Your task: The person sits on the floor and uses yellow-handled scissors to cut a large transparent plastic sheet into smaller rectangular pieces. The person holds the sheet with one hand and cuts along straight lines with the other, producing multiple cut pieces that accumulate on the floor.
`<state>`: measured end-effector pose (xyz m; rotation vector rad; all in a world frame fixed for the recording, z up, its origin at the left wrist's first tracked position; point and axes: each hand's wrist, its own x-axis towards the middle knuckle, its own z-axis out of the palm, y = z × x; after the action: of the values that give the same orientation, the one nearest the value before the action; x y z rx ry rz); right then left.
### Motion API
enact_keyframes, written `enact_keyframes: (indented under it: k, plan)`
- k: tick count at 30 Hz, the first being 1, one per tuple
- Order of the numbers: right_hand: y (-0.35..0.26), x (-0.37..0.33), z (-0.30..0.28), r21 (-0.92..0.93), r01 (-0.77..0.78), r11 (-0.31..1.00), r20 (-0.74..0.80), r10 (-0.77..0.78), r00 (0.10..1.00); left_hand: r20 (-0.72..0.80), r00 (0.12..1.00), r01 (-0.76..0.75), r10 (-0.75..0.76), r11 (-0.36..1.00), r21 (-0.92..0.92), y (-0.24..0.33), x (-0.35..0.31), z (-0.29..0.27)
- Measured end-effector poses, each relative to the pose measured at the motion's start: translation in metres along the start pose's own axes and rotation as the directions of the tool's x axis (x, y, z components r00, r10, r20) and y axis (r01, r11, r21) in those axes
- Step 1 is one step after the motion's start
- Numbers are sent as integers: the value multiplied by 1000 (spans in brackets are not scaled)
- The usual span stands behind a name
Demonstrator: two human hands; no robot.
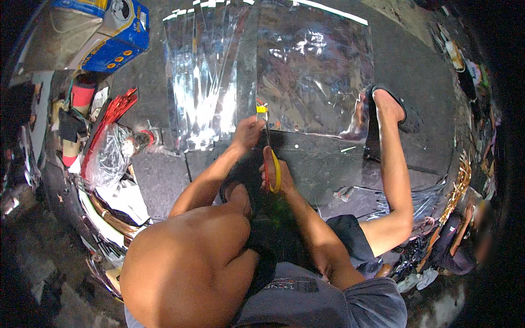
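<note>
My right hand (278, 174) is wrapped round the red-and-yellow handles of a pair of scissors (274, 174), whose blades point away from me along the near left edge of a shiny plastic sheet (314, 71). My left hand (250, 133) is closed at that same corner, beside the blades. A small yellow piece with a red loop (262, 109) shows just past its fingertips; what the fingers pinch is too small to tell. To the left of the sheet lie several long, shiny plastic strips (205, 82), fanned out with white far ends.
A blue box (123, 41) stands at the far left. Nearer are a bundle of red strips (116, 109) and a clear plastic bag (109, 158). My sandalled foot (391, 106) rests right of the sheet. Dark and golden strips (456, 183) lie at the right.
</note>
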<state>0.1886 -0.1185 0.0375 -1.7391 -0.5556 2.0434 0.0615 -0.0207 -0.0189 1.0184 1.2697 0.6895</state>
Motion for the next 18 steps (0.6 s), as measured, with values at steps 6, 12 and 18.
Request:
enact_keyframes:
  k: [6, 12, 18]
  plan:
    - [5, 6, 13, 79, -18, 997, 33, 15, 999, 73, 951, 300, -301, 836, -460, -9, 0, -15]
    - [0, 8, 3, -74, -167, 983, -102, 159, 982, 81, 985, 167, -152, 961, -219, -24, 15, -5]
    - [-14, 2, -9, -147, -151, 978, -132, 132, 982, 96, 984, 145, -151, 987, 63, -12, 31, 1]
